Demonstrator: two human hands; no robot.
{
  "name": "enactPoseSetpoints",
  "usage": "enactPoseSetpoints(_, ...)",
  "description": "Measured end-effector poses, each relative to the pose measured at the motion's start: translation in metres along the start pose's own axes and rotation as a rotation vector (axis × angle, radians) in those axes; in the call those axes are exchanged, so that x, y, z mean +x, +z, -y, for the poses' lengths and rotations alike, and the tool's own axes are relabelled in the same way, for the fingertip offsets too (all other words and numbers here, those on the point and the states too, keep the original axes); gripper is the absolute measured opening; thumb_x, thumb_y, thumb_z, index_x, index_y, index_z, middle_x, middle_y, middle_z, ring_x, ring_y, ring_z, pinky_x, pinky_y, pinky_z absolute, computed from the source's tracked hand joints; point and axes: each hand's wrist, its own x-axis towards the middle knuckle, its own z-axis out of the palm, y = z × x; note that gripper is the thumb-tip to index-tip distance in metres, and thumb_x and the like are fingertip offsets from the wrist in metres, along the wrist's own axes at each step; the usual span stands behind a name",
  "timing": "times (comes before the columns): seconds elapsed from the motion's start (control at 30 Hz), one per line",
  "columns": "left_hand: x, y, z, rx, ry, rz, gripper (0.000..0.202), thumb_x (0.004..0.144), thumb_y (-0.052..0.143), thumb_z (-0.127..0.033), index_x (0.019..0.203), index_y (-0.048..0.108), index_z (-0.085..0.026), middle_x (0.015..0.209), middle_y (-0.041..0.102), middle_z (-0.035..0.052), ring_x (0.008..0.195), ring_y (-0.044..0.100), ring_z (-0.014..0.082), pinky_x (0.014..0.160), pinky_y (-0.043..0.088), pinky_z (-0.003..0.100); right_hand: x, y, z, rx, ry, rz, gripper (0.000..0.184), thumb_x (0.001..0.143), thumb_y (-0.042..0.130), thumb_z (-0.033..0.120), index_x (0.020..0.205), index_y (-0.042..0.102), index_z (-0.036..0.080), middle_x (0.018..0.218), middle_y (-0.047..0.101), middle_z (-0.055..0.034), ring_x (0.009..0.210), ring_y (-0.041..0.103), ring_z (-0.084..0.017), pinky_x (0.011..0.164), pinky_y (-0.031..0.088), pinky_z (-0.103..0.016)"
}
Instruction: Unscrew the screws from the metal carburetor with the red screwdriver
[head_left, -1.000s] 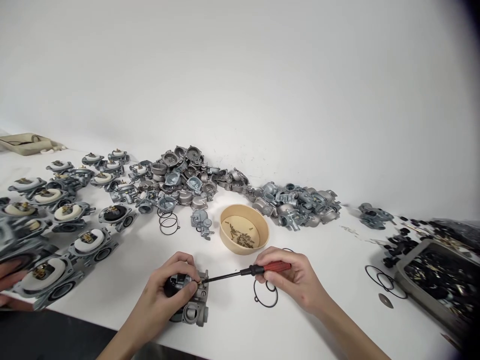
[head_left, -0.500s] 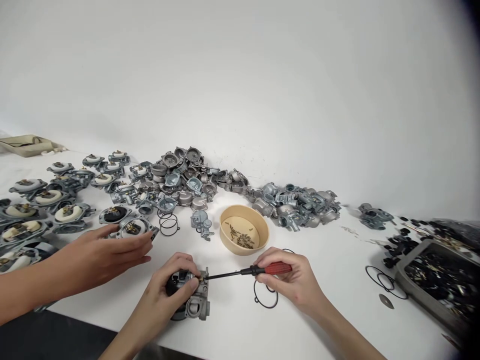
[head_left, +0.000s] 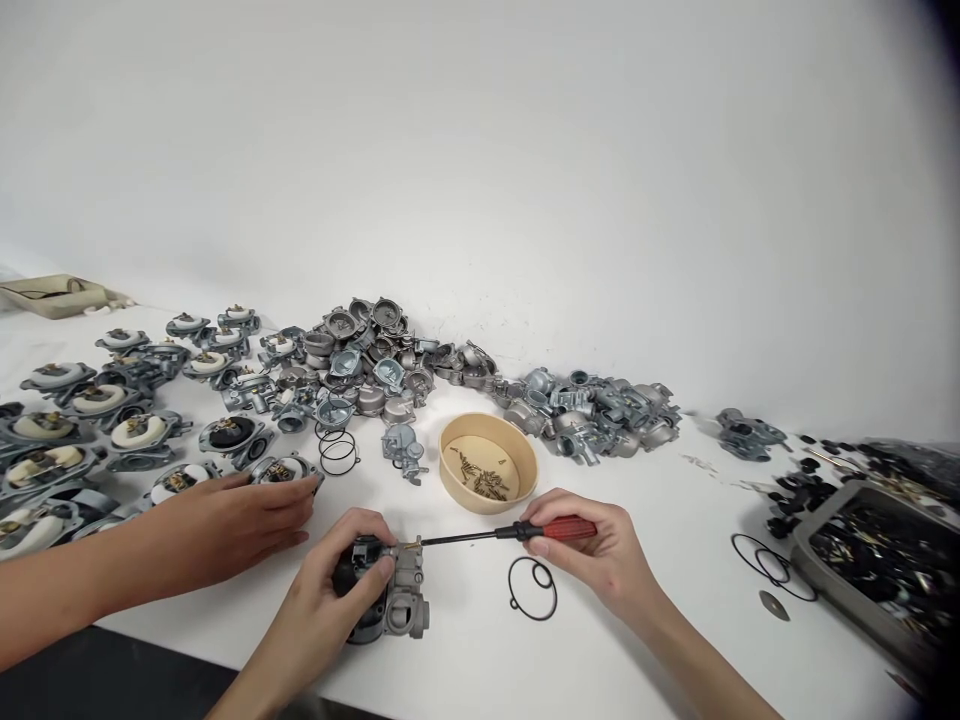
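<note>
Near the table's front edge my left hand point(head_left: 330, 580) is closed around a carburetor point(head_left: 406, 590), a grey metal body with a black part partly under my fingers. My right hand point(head_left: 592, 550) grips a screwdriver point(head_left: 568, 528) by its red handle. Its dark shaft points left, and the tip meets a small brass screw point(head_left: 412, 545) at the carburetor's upper side. Whether the screw sits in its hole is too small to tell. Right of the carburetor, a black rubber gasket ring point(head_left: 513, 604) lies flat with a smaller ring at its top.
Another person's hand point(head_left: 255, 510) reaches in from the left over rows of carburetors point(head_left: 138, 431). Behind stand a beige bowl point(head_left: 487, 503) of brass screws, piled metal bowls point(head_left: 371, 398) and carburetor bodies point(head_left: 600, 410). A grey tray point(head_left: 840, 590) of small parts stands at right.
The screwdriver and my right hand have shifted slightly right, its tip now farther from my left fingers. The carburetor has turned slightly. The other person's hand has moved a little down and right.
</note>
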Motion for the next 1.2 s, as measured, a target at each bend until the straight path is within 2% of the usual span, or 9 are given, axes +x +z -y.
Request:
enactPoseSetpoints(0.37,0.001,-0.001,0.01,0.005,0.013,0.019,0.013,0.1,0.065,-0.038,0.103,0.069,-0.027,0.115,0.069,0.0054,0.113,0.065,0.0275,0.09,0.05,0.03,-0.001,0.0,0.003,-0.014,0.002,-0.04,0.015,0.078,0.093,0.032,0.083,0.083,0.022,0.092,0.076,-0.0076,0.076,0.069,-0.02,0.064,0.057,-0.029)
enactPoseSetpoints(0.67,0.003,-0.001,0.01,-0.034,-0.001,0.008,0.013,0.098,0.067,-0.036,0.092,0.064,-0.025,0.114,0.067,0.0065,0.114,0.064,0.0269,0.094,0.049,0.031,0.0,0.001,0.004,-0.054,-0.008,-0.045,0.022,0.076,0.094,0.038,0.082,0.082,0.02,0.09,0.076,-0.0082,0.076,0.07,-0.022,0.065,0.059,-0.03)
enactPoseSetpoints(0.8,0.002,0.0,0.008,-0.034,-0.017,-0.005,0.014,0.097,0.067,-0.038,0.091,0.065,-0.025,0.114,0.068,0.0067,0.113,0.065,0.0277,0.093,0.049,0.032,-0.001,0.002,0.003,-0.029,0.007,-0.042,0.02,0.076,0.094,0.036,0.082,0.083,0.021,0.091,0.076,-0.0085,0.076,0.069,-0.021,0.065,0.059,-0.03)
enactPoseSetpoints(0.9,0.001,0.0,0.002,-0.028,-0.024,-0.019,0.015,0.097,0.066,-0.041,0.097,0.068,-0.026,0.115,0.069,0.0064,0.114,0.064,0.0295,0.094,0.048,0.033,-0.001,0.003,0.003,-0.025,0.008,-0.046,0.02,0.076,0.094,0.036,0.082,0.083,0.021,0.091,0.076,-0.0082,0.075,0.069,-0.021,0.064,0.059,-0.029)
enactPoseSetpoints(1.0,0.001,-0.008,-0.005,-0.024,-0.026,0.068,0.028,0.092,0.072,-0.05,0.111,0.069,-0.029,0.121,0.069,0.0053,0.115,0.064,0.0311,0.094,0.048,0.033,0.0,0.002,0.005,-0.012,0.015,-0.05,0.022,0.075,0.094,0.038,0.082,0.082,0.02,0.091,0.076,-0.0084,0.072,0.07,-0.02,0.063,0.06,-0.03)
enactPoseSetpoints(1.1,0.002,-0.018,-0.008,-0.058,-0.041,0.24,0.061,0.075,0.087,-0.055,0.126,0.063,-0.032,0.128,0.065,0.0042,0.106,0.066,0.0292,0.09,0.051,0.031,0.001,0.001,0.008,0.013,0.041,-0.062,0.024,0.074,0.095,0.039,0.08,0.081,0.02,0.092,0.077,-0.0078,0.067,0.07,-0.019,0.064,0.061,-0.031)
enactPoseSetpoints(1.2,0.003,-0.023,-0.009,-0.036,-0.059,0.311,0.085,0.057,0.101,-0.041,0.131,0.06,-0.033,0.133,0.062,0.003,0.106,0.067,0.0286,0.092,0.051,0.03,0.002,0.001,0.01,0.042,0.078,-0.09,0.028,0.071,0.096,0.04,0.079,0.079,0.02,0.091,0.078,-0.0074,0.064,0.071,-0.019,0.064,0.063,-0.033)
